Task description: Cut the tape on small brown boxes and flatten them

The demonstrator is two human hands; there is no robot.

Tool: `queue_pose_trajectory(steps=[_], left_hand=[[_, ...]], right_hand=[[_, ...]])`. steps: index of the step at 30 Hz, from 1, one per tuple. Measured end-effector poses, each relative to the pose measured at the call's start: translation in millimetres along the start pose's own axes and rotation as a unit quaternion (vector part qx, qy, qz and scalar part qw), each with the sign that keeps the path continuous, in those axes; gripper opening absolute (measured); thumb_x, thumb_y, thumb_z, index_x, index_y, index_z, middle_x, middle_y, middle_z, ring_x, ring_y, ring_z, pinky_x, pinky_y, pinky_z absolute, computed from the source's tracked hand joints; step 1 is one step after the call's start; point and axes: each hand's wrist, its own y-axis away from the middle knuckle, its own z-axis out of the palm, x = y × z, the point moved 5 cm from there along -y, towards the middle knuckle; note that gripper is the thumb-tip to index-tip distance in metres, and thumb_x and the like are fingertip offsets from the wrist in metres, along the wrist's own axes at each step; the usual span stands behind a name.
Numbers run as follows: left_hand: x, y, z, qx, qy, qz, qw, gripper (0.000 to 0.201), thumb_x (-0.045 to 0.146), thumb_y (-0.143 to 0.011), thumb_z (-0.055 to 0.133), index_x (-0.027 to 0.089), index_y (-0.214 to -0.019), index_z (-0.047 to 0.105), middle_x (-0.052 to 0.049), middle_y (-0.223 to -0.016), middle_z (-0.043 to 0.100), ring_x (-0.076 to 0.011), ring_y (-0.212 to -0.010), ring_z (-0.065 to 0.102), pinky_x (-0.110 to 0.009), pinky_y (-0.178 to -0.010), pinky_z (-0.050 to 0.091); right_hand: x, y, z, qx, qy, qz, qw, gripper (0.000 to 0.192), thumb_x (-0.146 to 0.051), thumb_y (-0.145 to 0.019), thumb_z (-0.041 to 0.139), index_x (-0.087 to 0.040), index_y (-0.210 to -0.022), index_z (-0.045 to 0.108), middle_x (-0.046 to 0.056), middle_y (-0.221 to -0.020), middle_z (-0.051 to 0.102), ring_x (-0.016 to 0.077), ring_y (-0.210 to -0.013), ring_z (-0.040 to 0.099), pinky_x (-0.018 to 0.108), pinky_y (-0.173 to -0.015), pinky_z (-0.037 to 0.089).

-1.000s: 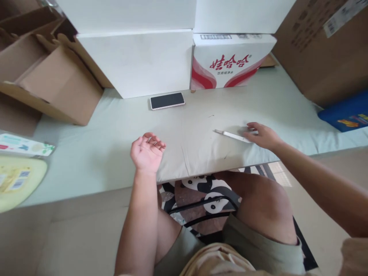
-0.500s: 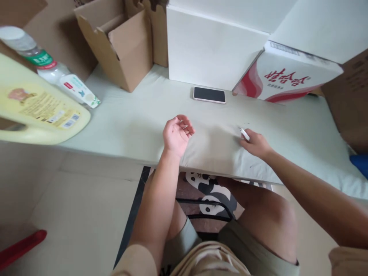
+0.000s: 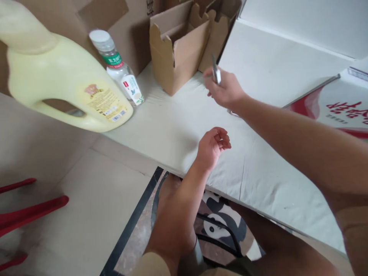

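R hand [image 3: 222, 90] pinches white pen [image 3: 215, 72] upright, off the cloth, tip clear for use, near open carton [image 3: 175, 53] | L hand [image 3: 212, 147] empty, fingers loosely curled, resting on table [image 3: 172, 130] edge as brace | yellow jug [image 3: 66, 88], water bottle [image 3: 120, 71] at far-left edge

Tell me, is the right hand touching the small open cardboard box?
Apart. In the head view the right hand, gripping a white pen-like tool, shows pale cloth between it and the cardboard box.

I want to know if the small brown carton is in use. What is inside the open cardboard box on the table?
The open cardboard box shows only bare brown walls and flaps; its bottom is hidden by the front wall. The right hand, holding a pen, hovers beside it.
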Motion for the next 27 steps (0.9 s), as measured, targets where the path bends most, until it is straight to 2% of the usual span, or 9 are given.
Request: queue_pose_trajectory(steps=[2, 4, 7, 10, 13, 16, 21, 24, 27], left_hand=[[0, 0, -2.5, -0.004, -0.001, -0.001, 1.0, 0.02, 0.033, -0.082, 0.052, 0.017, -0.075, 0.061, -0.003, -0.067, 0.057, -0.0125, -0.056, 0.055, -0.029, -0.064, 0.045], [3, 1, -4.8, -0.004, 0.006, -0.005, 1.0, 0.018, 0.033, -0.08, 0.054, 0.017, -0.075, 0.06, -0.003, -0.067, 0.057, -0.0124, -0.056, 0.053, -0.03, -0.064, 0.044], [10, 2, -6.8, -0.006, 0.024, -0.002, 1.0, 0.02, 0.037, -0.078, 0.058, 0.018, -0.076, 0.06, -0.002, -0.067, 0.056, -0.0121, -0.057, 0.053, -0.03, -0.064, 0.044], [14, 2, -8.3, -0.013, 0.025, 0.001, 1.0, 0.022, 0.039, -0.077, 0.06, 0.018, -0.076, 0.06, -0.002, -0.066, 0.056, -0.0124, -0.057, 0.053, -0.03, -0.063, 0.044], [15, 1, -13.5, 0.001, 0.001, 0.022, 1.0, 0.018, 0.036, -0.079, 0.055, 0.018, -0.076, 0.06, -0.002, -0.065, 0.055, -0.0135, -0.056, 0.051, -0.031, -0.063, 0.042], [28, 8, -29.4, 0.123, -0.07, 0.138, 0.98, 0.022, 0.029, -0.085, 0.051, 0.02, -0.066, 0.052, -0.001, -0.06, 0.047, -0.0135, -0.058, 0.046, -0.031, -0.064, 0.038], [71, 54, -49.8, 0.35, -0.149, 0.43, 0.819, 0.017, 0.022, -0.092, 0.053, 0.022, -0.077, 0.047, 0.0, -0.08, 0.043, -0.0145, -0.082, 0.048, -0.027, -0.084, 0.04], [81, 63, -56.2, 0.372, -0.135, 0.48, 0.783, 0.004, 0.024, -0.092, 0.055, 0.024, -0.091, 0.051, -0.001, -0.1, 0.049, -0.0157, -0.106, 0.052, -0.026, -0.098, 0.04], [75, 46, -45.9, 0.255, -0.19, 0.452, 0.834, 0.018, 0.039, -0.094, 0.057, 0.024, -0.1, 0.062, -0.004, -0.109, 0.059, -0.0199, -0.117, 0.056, -0.03, -0.103, 0.041]], right_hand=[[-25, -38, 9, 0.012, -0.012, -0.005, 1.0, 0.053, -0.018, -0.093, 0.05, -0.018, -0.145, 0.046, -0.008, -0.078, 0.06, 0.0074, -0.062, 0.062, 0.036, -0.082, 0.057], [-42, -70, 20, 0.008, -0.052, 0.02, 0.998, 0.061, -0.013, -0.092, 0.043, -0.023, -0.152, 0.037, -0.008, -0.083, 0.061, 0.0083, -0.061, 0.067, 0.034, -0.076, 0.057], [-59, -98, 32, 0.006, 0.006, 0.013, 1.0, 0.045, -0.01, -0.089, 0.045, -0.021, -0.132, 0.053, -0.006, -0.086, 0.061, 0.018, -0.087, 0.075, 0.036, -0.082, 0.054], [-61, -102, 36, 0.001, 0.113, -0.005, 0.994, 0.027, -0.009, -0.085, 0.05, -0.013, -0.112, 0.057, -0.004, -0.084, 0.057, 0.0267, -0.116, 0.066, 0.046, -0.098, 0.046], [-55, -86, 31, 0.015, 0.144, 0.002, 0.989, 0.013, -0.017, -0.087, 0.055, -0.015, -0.1, 0.054, -0.003, -0.079, 0.05, 0.0297, -0.113, 0.066, 0.05, -0.102, 0.044], [-49, -51, 16, 0.02, 0.136, -0.028, 0.99, 0.013, -0.028, -0.092, 0.058, -0.018, -0.097, 0.053, -0.002, -0.079, 0.051, 0.0229, -0.101, 0.066, 0.044, -0.101, 0.045], [-14, 64, -32, 0.03, 0.092, -0.038, 0.995, 0.014, -0.033, -0.09, 0.062, -0.023, -0.096, 0.057, -0.002, -0.079, 0.058, 0.0167, -0.081, 0.063, 0.034, -0.086, 0.05], [22, 163, -69, 0.158, 0.046, -0.026, 0.986, 0.028, -0.045, -0.081, 0.067, -0.031, -0.105, 0.059, 0.002, -0.088, 0.059, 0.0217, -0.079, 0.063, 0.037, -0.071, 0.05], [60, 250, -86, 0.297, -0.06, 0.051, 0.952, 0.033, -0.05, -0.081, 0.063, -0.042, -0.112, 0.056, 0.001, -0.082, 0.051, 0.021, -0.064, 0.055, 0.037, -0.056, 0.041]])
